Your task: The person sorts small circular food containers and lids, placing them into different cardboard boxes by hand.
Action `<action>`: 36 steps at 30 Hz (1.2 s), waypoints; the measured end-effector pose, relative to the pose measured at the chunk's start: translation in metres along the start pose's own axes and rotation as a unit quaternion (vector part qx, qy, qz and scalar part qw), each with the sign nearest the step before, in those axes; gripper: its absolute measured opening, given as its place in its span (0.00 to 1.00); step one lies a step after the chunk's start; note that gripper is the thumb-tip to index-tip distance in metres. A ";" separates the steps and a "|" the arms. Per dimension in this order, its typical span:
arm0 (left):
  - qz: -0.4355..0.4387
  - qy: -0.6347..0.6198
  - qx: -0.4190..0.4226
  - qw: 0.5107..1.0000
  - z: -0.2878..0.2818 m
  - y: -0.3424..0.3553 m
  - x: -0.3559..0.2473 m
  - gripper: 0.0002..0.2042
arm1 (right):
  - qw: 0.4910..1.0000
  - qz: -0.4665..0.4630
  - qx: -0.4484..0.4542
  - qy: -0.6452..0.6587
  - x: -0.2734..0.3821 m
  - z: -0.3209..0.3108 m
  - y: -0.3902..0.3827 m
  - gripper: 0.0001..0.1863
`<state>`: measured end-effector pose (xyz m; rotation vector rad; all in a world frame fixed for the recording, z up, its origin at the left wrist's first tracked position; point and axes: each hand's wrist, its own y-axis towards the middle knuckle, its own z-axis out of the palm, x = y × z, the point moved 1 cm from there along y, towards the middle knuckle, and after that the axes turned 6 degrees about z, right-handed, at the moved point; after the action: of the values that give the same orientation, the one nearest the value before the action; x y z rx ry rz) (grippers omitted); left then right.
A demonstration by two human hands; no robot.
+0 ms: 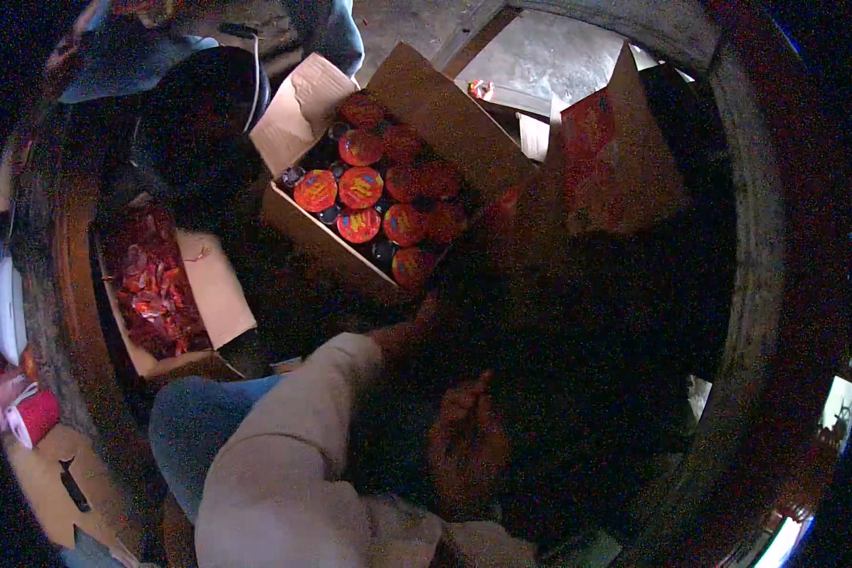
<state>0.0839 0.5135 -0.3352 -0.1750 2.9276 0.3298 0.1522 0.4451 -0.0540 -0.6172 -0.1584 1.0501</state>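
Observation:
In front of me is an open cardboard box (327, 239) with several round, red-and-orange-topped pieces (361, 187) and small dark round pieces between them. My left hand (415, 327) reaches out from a pale sleeve toward the box's near right corner. It is dark and blurred, so its fingers and anything in them are hidden. Closer to me, my right hand (469, 440) is raised in shadow with its fingers bent together. Whatever they may hold is too dark to make out.
At left, a smaller open carton (222, 293) holds crumpled shiny red pieces (151, 284). Another tall open carton (625, 161) stands at the back right. A person's jeans-clad leg (336, 38) shows at the top. A pink-and-white spool-like object (34, 417) lies far left.

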 end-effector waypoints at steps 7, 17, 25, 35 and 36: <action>-0.186 0.132 0.018 0.973 0.009 -0.031 0.058 0.19 | 0.998 -0.031 -0.047 0.030 -0.010 0.005 -0.005 0.12; -0.366 0.092 -0.036 0.925 0.107 -0.009 0.055 0.21 | 0.988 -0.070 -0.087 -0.109 -0.011 -0.001 0.000 0.08; -0.256 0.082 0.002 0.963 0.030 -0.001 0.055 0.14 | 0.977 -0.102 -0.118 -0.144 0.010 -0.020 0.002 0.07; -0.259 -0.122 -0.024 0.958 0.000 0.001 0.042 0.15 | 0.973 -0.118 -0.124 -0.155 0.003 -0.007 0.004 0.06; -0.215 -0.094 -0.049 0.971 0.001 -0.007 0.048 0.15 | 0.971 -0.117 -0.122 -0.168 -0.002 -0.004 0.002 0.06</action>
<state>0.0383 0.5022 -0.3468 -0.7358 2.5958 0.3946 0.1513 0.4421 -0.0575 -0.6200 -0.6494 0.9048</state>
